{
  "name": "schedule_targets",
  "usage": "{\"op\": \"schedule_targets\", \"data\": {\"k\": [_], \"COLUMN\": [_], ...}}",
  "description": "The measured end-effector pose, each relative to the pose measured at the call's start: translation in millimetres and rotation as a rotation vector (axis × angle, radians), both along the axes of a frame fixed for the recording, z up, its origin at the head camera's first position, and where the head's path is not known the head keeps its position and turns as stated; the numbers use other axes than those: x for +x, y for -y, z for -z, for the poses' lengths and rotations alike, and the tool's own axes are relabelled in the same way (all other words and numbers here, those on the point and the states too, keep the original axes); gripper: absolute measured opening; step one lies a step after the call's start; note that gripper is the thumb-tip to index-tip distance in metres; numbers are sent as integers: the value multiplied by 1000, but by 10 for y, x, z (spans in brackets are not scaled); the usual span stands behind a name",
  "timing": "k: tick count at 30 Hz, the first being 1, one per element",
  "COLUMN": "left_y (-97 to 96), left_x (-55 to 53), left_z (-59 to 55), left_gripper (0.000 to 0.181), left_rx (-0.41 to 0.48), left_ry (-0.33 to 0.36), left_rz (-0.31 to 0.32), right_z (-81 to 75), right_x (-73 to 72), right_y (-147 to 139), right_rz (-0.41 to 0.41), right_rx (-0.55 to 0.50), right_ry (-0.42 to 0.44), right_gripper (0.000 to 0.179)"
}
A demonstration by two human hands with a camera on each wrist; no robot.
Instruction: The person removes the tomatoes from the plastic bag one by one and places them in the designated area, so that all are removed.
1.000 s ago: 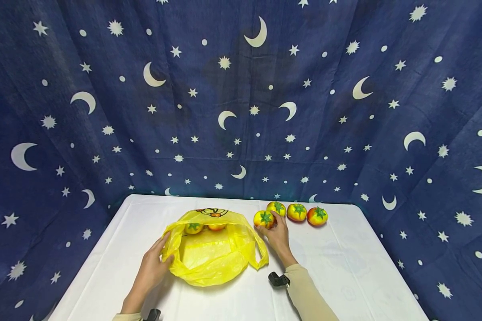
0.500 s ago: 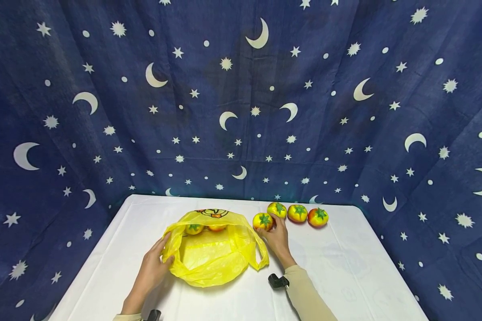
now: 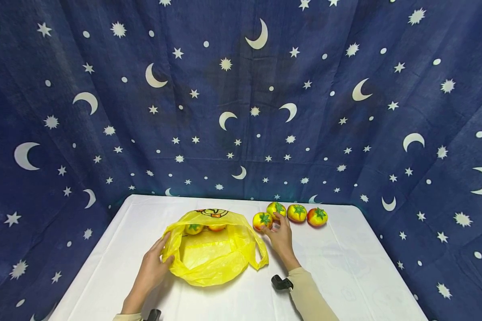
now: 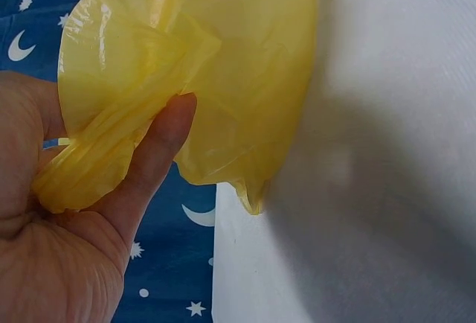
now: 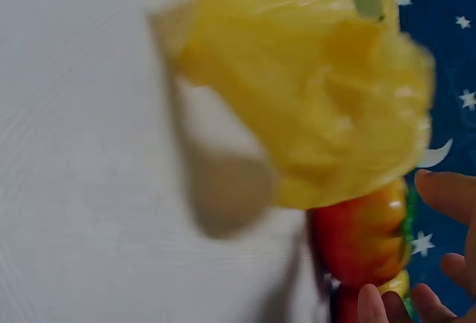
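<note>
A yellow plastic bag (image 3: 209,265) lies on its side, mouth facing the person, with two red-and-yellow tomatoes (image 3: 193,229) showing inside. My left hand (image 3: 150,267) holds its left edge; in the left wrist view the gathered plastic (image 4: 126,129) runs between thumb and fingers. To the right of the bag, one tomato (image 3: 260,220) with a green leafy top sits on the table. My right hand (image 3: 281,236) is beside it, fingers loosely spread. In the right wrist view the fingers stand apart near that tomato (image 5: 357,237), part of which the bag covers.
Behind and right of the right hand, three more tomatoes (image 3: 297,213) stand in a row near the far edge of the table (image 3: 345,258), which has a white cover. A dark blue curtain (image 3: 241,111) with moons and stars hangs behind the table.
The right hand has let go of the near tomato and drawn slightly right, leaving a gap. That tomato has shifted only slightly. The left hand and bag stay in place.
</note>
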State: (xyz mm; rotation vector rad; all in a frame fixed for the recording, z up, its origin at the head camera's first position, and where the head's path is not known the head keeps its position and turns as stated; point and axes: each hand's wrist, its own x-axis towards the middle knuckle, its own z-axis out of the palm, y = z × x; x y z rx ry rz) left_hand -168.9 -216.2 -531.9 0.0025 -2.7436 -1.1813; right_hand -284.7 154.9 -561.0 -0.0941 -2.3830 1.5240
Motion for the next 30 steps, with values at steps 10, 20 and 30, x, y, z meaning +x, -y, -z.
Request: {"op": "schedule_targets", "data": {"k": [10, 20, 30], "left_y": [3, -3, -1], "left_x": [-2, 6, 2], "left_z": [6, 7, -16], "left_gripper": [75, 74, 73], "left_rx": [-1, -4, -4], "left_ry": [-6, -107, -115], "left_rz": [1, 3, 0], "right_z": [-383, -749, -1277], "right_x": [139, 334, 748], "right_y": [-68, -34, 166], "right_rz": [-28, -93, -197], "right_rx": [-41, -77, -153], "right_ry": [-101, -190, -203], "right_gripper": [59, 55, 50]}}
